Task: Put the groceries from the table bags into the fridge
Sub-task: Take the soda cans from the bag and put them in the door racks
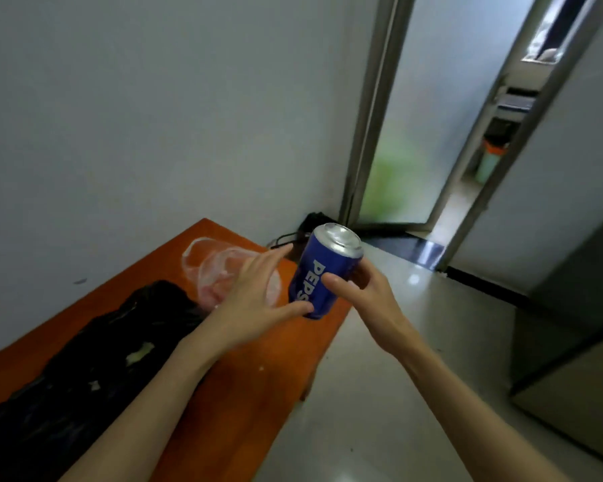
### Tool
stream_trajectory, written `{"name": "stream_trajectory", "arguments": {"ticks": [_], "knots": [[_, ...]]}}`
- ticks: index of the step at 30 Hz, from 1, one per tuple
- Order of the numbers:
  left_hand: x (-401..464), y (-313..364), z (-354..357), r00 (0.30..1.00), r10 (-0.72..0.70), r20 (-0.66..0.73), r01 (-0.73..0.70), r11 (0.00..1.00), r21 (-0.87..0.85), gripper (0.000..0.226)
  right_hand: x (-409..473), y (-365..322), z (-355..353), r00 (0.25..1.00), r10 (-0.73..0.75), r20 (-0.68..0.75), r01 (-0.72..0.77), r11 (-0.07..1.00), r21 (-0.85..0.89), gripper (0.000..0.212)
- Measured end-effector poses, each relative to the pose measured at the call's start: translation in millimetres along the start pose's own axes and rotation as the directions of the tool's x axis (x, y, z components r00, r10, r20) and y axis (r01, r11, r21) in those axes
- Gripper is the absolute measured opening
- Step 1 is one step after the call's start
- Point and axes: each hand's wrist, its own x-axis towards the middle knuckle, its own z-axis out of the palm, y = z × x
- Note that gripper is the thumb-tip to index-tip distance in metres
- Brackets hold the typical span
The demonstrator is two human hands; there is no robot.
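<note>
A blue Pepsi can (pixel 322 269) is held in the air above the right end of the orange table (pixel 258 370), tilted a little to the right. My right hand (pixel 366 293) grips it from the right, thumb across its front. My left hand (pixel 255 300) is beside the can with fingers spread, its thumb touching the can's bottom left. A clear plastic bag (pixel 220 269) lies on the table behind my left hand. A black bag (pixel 94 360) lies crumpled along the table's left part. The grey fridge (pixel 571 325) stands at the right, its door closed.
A white wall runs behind the table. A frosted glass door (pixel 408 140) and an open doorway (pixel 484 161) lie ahead to the right. A dark object with cables (pixel 303 231) sits on the floor in the corner. Pale glossy floor (pixel 380 394) stretches between table and fridge.
</note>
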Motion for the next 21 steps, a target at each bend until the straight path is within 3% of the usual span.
{"name": "stream_trajectory", "arguments": {"ticks": [5, 8, 15, 21], "knots": [[25.2, 101.0, 83.4, 0.962, 0.272, 0.003, -0.27, 0.955, 0.118, 0.073, -57.0, -23.4, -148.1, 0.964, -0.06, -0.258, 0.039, 0.996, -0.085, 0.061], [33.1, 153.8, 134.1, 0.903, 0.428, 0.025, -0.425, 0.883, 0.198, 0.07, -98.7, -33.9, -227.2, 0.918, -0.106, -0.383, 0.094, 0.994, -0.05, 0.046], [64.8, 288.7, 228.7, 0.758, 0.65, 0.055, -0.647, 0.738, 0.193, 0.07, -189.9, -64.3, -375.9, 0.744, -0.209, -0.635, 0.175, 0.978, -0.116, 0.041], [107.8, 398.2, 289.5, 0.649, 0.759, 0.046, -0.748, 0.627, 0.218, 0.069, -222.4, -94.4, -482.1, 0.557, -0.329, -0.763, 0.168, 0.944, -0.284, 0.064]]}}
